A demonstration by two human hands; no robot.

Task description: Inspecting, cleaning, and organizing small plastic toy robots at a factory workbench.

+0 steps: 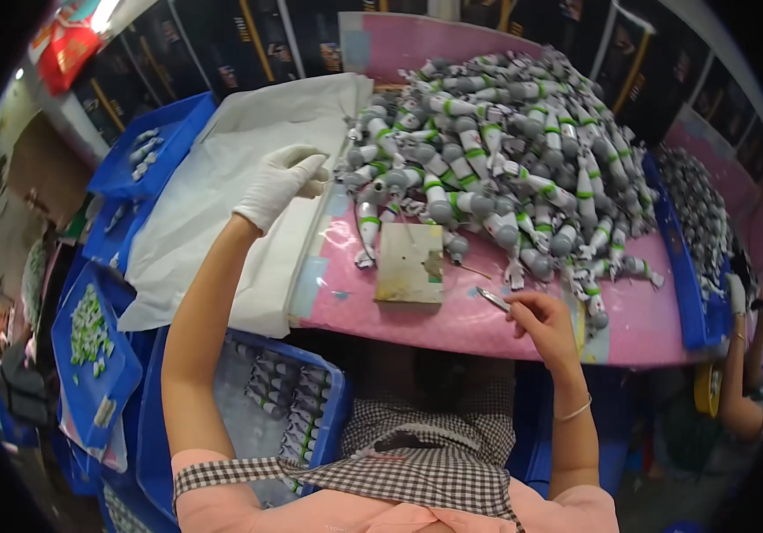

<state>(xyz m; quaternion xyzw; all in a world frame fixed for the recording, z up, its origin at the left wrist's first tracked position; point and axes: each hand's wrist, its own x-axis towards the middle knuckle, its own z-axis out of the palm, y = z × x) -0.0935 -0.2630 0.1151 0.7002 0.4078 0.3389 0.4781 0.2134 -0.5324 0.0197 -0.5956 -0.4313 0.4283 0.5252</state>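
My left hand (282, 188), in a white glove, hovers over the white sheet beside the left edge of a large pile. Its fingers are loosely bent and apart, with nothing visible in them. The pile (497, 151) consists of small grey-and-white bottle-shaped pieces with green bands and ragged silvery ends. My bare right hand (543, 330) is above the table's front edge, thumb and fingers closed on a small silver metal tool (493, 299). The tool's tip points left; its exact kind is unclear. Between my hands stands a worn pale block (410, 265), with a thin stick (475, 269) beside it.
A pink patterned cover (346, 298) lies on the table, with a white sheet (222, 178) at left. Blue trays (119, 373) stand at left, and a blue crate (339, 400) below holds rows of pieces. Another person's arm (737, 373) is at far right, beside a filled blue bin (679, 275).
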